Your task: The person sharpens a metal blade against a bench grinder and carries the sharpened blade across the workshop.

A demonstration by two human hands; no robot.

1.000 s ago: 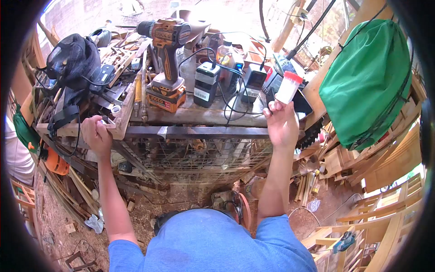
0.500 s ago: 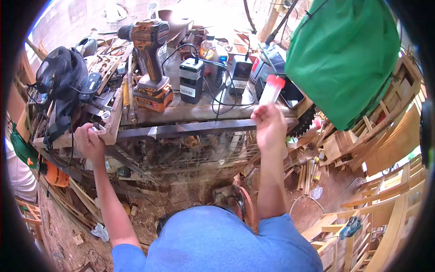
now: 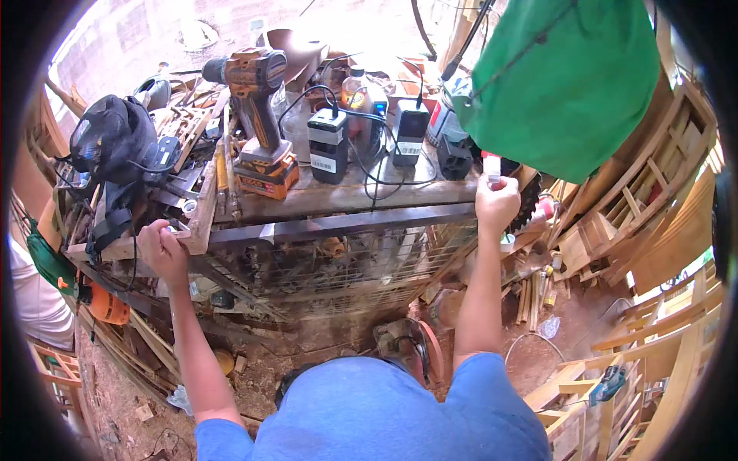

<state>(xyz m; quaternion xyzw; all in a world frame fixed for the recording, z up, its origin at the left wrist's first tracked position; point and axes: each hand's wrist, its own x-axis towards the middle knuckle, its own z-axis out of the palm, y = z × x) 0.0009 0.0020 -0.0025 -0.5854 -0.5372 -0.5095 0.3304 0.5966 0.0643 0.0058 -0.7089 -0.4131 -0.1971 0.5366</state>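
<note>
Right hand (image 3: 498, 203): at the bench's right end, just below the hanging green cloth (image 3: 569, 88); fingers closed around a red-and-white container.
Red-and-white container (image 3: 493, 170): in the right hand, lower part hidden by the fingers, red part uppermost; contents and lid fit cannot be made out.
Container's stage: picked up, I judge, and clear of the bench; not set down. Whether anything has gone in or out: cannot tell. How much handling remains: not readable from this view.
Left hand (image 3: 164, 253): at the front corner of the wooden tray (image 3: 201, 219); fingers curled; cannot tell if they pinch the small pale item there or only rest by it.
Bench (image 3: 330, 201): drill (image 3: 264, 123) upright on its battery; two black boxes (image 3: 327, 150) (image 3: 410, 132) to its right, cables plugged in at their tops.
Bottle (image 3: 355, 91): behind the boxes, out of both hands.
Tray side: black mesh bag (image 3: 115, 138) over the clutter, near the left hand.
Two hands compared: well apart, nothing shared between them.
</note>
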